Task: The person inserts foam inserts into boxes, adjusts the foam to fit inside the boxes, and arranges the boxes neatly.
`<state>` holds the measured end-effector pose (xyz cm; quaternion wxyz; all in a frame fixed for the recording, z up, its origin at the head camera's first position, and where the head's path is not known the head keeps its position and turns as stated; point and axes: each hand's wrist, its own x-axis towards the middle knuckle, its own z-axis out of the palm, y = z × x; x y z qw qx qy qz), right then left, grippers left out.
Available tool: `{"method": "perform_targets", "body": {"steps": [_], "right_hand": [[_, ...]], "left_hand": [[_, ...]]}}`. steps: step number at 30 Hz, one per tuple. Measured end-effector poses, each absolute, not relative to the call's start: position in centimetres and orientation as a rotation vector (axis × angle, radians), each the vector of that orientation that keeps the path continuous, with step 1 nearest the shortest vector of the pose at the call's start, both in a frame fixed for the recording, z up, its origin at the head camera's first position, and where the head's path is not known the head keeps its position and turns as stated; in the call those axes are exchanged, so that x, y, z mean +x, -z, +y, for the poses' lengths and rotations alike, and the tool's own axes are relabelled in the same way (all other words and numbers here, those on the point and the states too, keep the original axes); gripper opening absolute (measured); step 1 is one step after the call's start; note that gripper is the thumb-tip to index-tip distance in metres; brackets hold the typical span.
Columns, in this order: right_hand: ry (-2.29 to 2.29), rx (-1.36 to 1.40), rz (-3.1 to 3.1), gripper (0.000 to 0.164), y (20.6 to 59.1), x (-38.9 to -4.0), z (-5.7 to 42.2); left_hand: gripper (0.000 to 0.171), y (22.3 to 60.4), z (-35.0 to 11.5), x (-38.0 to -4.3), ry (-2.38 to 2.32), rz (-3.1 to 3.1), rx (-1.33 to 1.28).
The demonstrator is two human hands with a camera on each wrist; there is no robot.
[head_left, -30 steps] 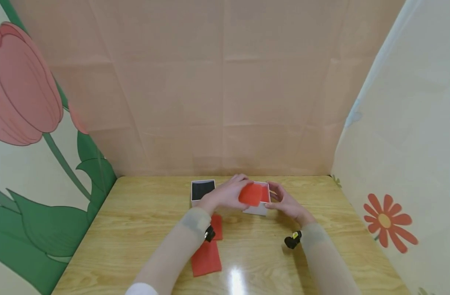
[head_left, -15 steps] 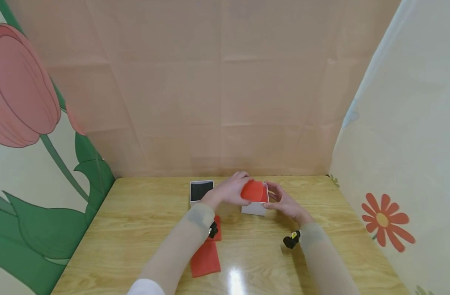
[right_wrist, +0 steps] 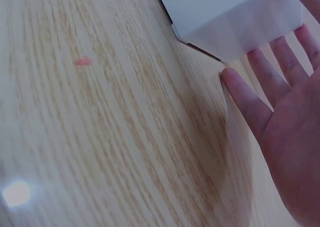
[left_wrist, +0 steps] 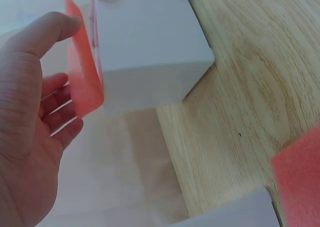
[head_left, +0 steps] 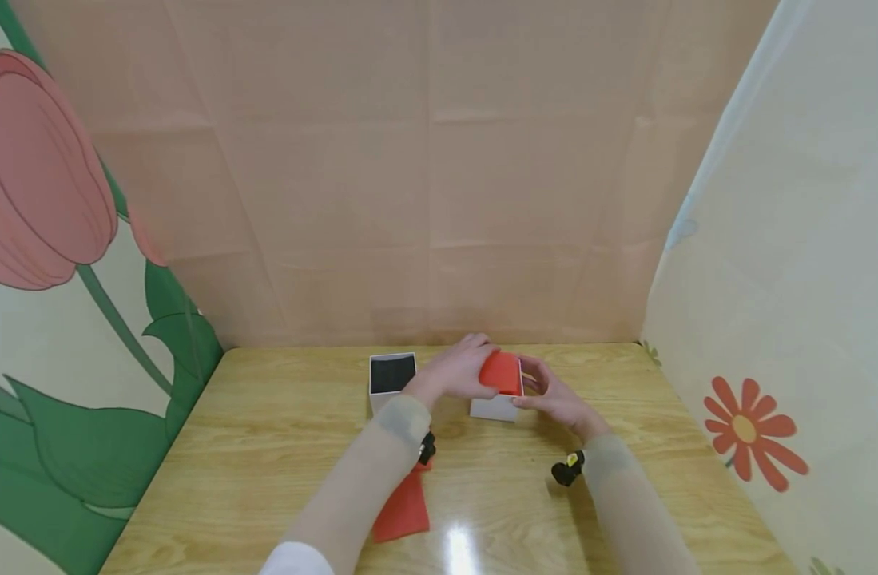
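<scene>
My left hand (head_left: 456, 369) pinches a thin red felt-like sheet (head_left: 501, 373) between thumb and fingers. The sheet lies over the mouth of a small white box (head_left: 493, 408) standing on the table. In the left wrist view, the sheet (left_wrist: 86, 79) bends slightly and sits right along the box's (left_wrist: 150, 32) open side. My right hand (head_left: 557, 399) grips that box at its right side, thumb at the front corner and fingers along the wall. Its fingers show against the lower side of the box (right_wrist: 245, 32) in the right wrist view.
A second white box with a dark inside (head_left: 392, 374) stands to the left, partly behind my left wrist. Another red sheet (head_left: 403, 511) lies on the wooden table (head_left: 288, 423) under my left forearm. A beige cloth backdrop (head_left: 431, 200) rises behind the table.
The red sheet in my left hand has moved slightly right and now covers more of the box's mouth. My right hand keeps its grip on the box.
</scene>
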<state>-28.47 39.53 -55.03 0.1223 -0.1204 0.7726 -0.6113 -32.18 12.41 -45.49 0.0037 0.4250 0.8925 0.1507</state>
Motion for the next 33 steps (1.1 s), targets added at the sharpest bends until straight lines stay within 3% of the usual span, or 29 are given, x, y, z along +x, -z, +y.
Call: {"method": "perform_targets", "body": {"steps": [33], "right_hand": [[1.820,-0.425,2.233,0.093,55.6,-28.9,39.3]], "left_hand": [[0.072,46.0,13.7,-31.9,-0.347,2.839,1.239]]}}
